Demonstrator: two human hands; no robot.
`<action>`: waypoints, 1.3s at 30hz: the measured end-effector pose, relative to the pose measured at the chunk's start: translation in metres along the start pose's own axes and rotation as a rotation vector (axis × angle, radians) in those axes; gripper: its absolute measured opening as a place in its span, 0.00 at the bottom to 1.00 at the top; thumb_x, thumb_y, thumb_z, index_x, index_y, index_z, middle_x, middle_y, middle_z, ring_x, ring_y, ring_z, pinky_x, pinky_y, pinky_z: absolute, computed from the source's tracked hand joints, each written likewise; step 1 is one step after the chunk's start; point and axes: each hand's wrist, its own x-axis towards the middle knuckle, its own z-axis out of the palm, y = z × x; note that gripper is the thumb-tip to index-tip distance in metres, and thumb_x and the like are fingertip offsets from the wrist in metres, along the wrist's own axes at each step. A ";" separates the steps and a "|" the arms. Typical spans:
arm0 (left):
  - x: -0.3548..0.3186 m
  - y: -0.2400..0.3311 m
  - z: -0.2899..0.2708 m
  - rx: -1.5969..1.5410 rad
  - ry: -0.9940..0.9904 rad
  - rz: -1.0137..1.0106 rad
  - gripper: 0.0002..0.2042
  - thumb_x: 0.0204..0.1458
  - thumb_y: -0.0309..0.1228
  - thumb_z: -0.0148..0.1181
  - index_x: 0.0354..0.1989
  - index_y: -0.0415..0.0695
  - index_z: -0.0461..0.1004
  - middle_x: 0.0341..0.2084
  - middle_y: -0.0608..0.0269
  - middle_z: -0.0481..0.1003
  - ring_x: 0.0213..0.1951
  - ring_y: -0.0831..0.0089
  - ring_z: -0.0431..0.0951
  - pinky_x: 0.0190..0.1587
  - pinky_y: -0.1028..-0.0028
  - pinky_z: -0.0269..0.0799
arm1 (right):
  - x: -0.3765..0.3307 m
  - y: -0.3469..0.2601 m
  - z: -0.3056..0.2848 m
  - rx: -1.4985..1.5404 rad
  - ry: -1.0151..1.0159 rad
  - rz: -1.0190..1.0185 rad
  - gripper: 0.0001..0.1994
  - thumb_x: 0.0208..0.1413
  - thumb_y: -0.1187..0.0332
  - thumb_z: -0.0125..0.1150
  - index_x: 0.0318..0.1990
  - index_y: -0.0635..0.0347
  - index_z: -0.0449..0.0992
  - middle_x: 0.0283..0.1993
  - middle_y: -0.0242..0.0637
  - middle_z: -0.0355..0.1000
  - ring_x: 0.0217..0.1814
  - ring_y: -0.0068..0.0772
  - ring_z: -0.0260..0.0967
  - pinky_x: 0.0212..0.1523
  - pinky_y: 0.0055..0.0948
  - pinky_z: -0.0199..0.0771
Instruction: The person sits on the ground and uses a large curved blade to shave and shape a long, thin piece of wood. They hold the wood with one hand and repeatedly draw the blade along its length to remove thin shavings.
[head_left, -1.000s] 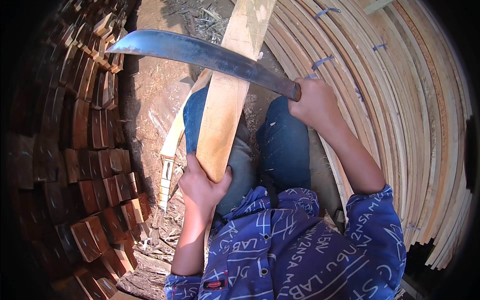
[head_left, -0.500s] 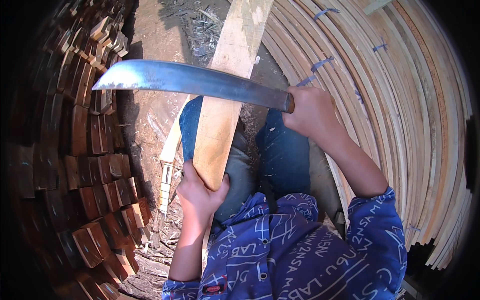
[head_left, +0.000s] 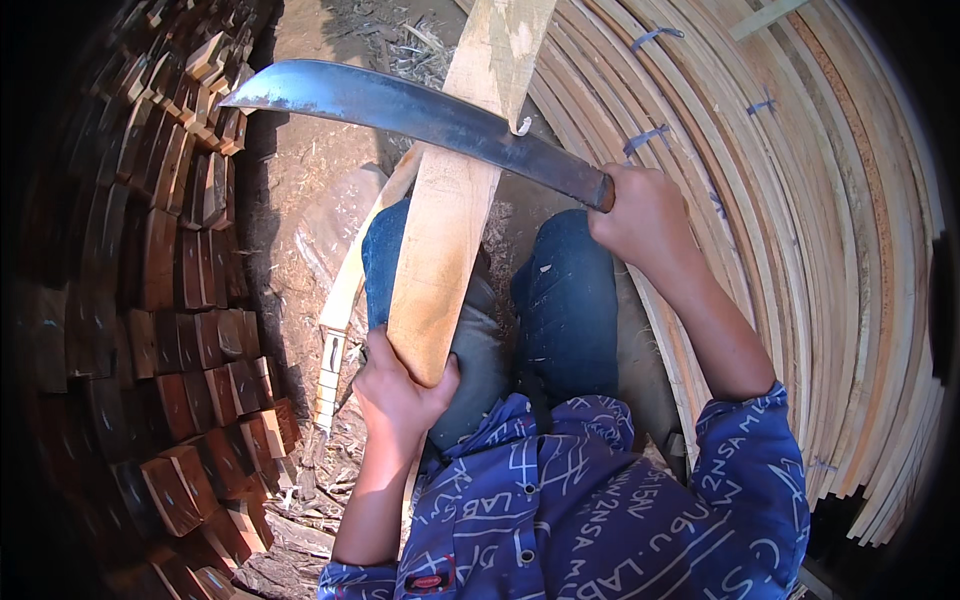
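My left hand (head_left: 402, 393) is closed around the near end of a pale wooden plank (head_left: 438, 265), thumb and fingers on its two edges. The plank slants away from me over my left leg. My right hand (head_left: 650, 215) grips the handle of a machete (head_left: 390, 105), a long, curved, dark-grey blade. The blade lies across the plank, its tip pointing to the far left. A small curled shaving (head_left: 523, 126) shows at the plank's right edge, right by the blade. Most of the handle is hidden in my fist.
Stacked reddish-brown wood blocks (head_left: 185, 380) rise on the left. Long thin wooden strips (head_left: 790, 220), bundled with blue ties, fill the right side. A pale narrow wooden piece (head_left: 345, 295) leans beside my left leg. Shavings and bark (head_left: 300, 540) litter the ground.
The machete has moved farther up the plank, its tip swinging away from me, and my right hand has shifted slightly right. My left hand keeps its hold on the plank.
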 end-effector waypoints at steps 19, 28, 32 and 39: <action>0.000 0.015 -0.003 0.040 -0.061 -0.080 0.34 0.39 0.40 0.72 0.49 0.30 0.63 0.29 0.37 0.77 0.32 0.42 0.80 0.36 0.58 0.76 | -0.012 0.003 0.021 0.092 -0.179 -0.100 0.08 0.35 0.68 0.62 0.24 0.63 0.76 0.23 0.49 0.73 0.30 0.54 0.75 0.33 0.46 0.75; -0.001 0.007 0.003 0.049 0.031 0.040 0.36 0.38 0.47 0.72 0.47 0.31 0.65 0.22 0.43 0.75 0.24 0.45 0.79 0.26 0.57 0.76 | -0.028 -0.015 0.028 0.056 -0.074 -0.357 0.12 0.29 0.66 0.66 0.25 0.59 0.73 0.23 0.40 0.71 0.28 0.48 0.74 0.30 0.44 0.73; 0.000 0.015 0.000 0.025 -0.064 -0.048 0.34 0.39 0.41 0.72 0.49 0.30 0.63 0.27 0.39 0.77 0.30 0.44 0.81 0.33 0.59 0.77 | -0.027 -0.015 0.027 0.027 -0.095 -0.379 0.12 0.29 0.66 0.66 0.25 0.58 0.73 0.23 0.39 0.70 0.29 0.47 0.74 0.29 0.44 0.73; 0.008 0.021 0.002 0.125 0.017 0.035 0.33 0.38 0.49 0.71 0.43 0.34 0.65 0.22 0.44 0.75 0.22 0.46 0.79 0.25 0.57 0.76 | 0.033 0.031 -0.008 -0.141 -0.066 0.025 0.09 0.35 0.67 0.64 0.25 0.63 0.77 0.26 0.50 0.75 0.31 0.52 0.76 0.35 0.45 0.76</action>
